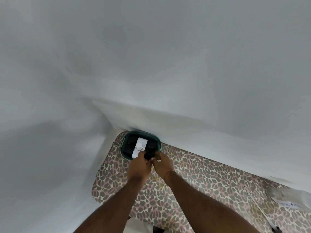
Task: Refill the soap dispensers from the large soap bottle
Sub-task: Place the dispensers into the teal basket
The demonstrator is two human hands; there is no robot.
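A dark green oval basket (124, 141) stands at the far left corner of the leopard-print table (210, 179), against the white wall. Inside it stand black bottles with white labels; one white pump top (139, 146) shows in the middle. Both hands meet at the basket's near rim. My left hand (138, 165) and my right hand (162, 163) both hold a small black dispenser (149, 155) between their fingertips. Which bottle is the large one I cannot tell.
White sheeting (151, 64) covers the wall behind and the area left of the table. A clear plastic bag with a label (289, 201) and a long white strip (259, 207) lie at the table's right end.
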